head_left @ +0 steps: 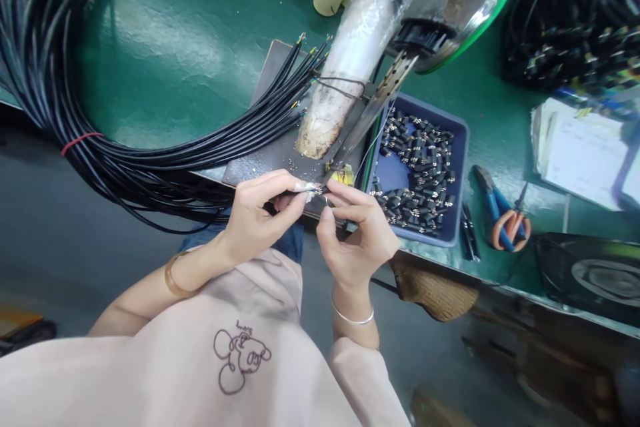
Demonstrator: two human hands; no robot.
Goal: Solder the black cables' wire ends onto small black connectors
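Note:
My left hand pinches the end of a black cable, its thin coloured wires showing at the fingertips. Close against it, my right hand pinches a small black connector, mostly hidden by the fingers. Wire ends and connector meet between the two hands; whether they are joined I cannot tell. The soldering iron points down just behind them, its tip near my right fingers. A thin strand of solder wire hangs beside the iron.
A thick bundle of black cables lies at left across a grey board. A foil-wrapped tube angles down beside the iron. At right are a blue tray of black connectors, pliers, scissors and papers.

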